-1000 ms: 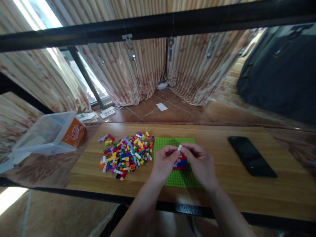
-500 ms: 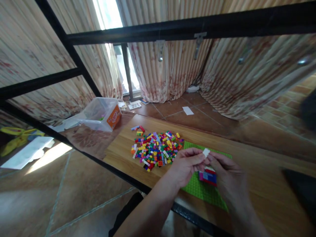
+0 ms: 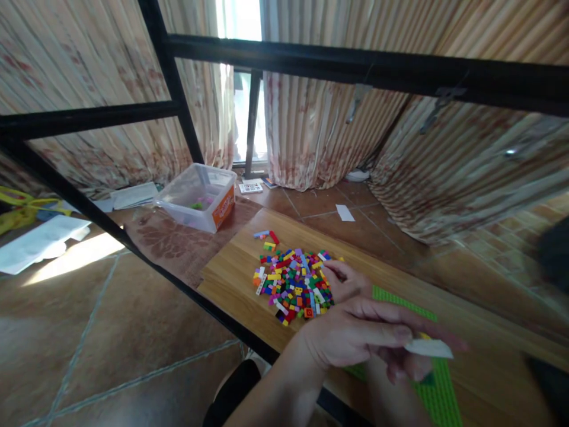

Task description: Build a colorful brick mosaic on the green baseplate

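My left hand [image 3: 355, 332] is closed, pinching a flat white toy brick [image 3: 429, 349] between thumb and fingers above the green baseplate [image 3: 438, 391]. A bit of yellow shows just behind that brick. My right arm passes beneath the left hand, and my right hand [image 3: 351, 283] is at the right edge of the pile of colourful toy bricks [image 3: 293, 284]. Its fingers look apart and stretch toward the bricks, their tips partly lost among them. Both hands and arms cover much of the baseplate, hiding the blue and red brick build on it.
Beneath everything is a wooden table [image 3: 231, 255] with a black metal frame. A clear plastic bin [image 3: 191, 196] with an orange label stands on a brown cloth to the left. A black bar [image 3: 311, 56] crosses in front of the curtains. A dark flat object [image 3: 549, 379] lies at right.
My right hand has left the white brick and moved left to the pile, under the left arm. The left hand keeps the brick and has shifted right. The camera view has turned.
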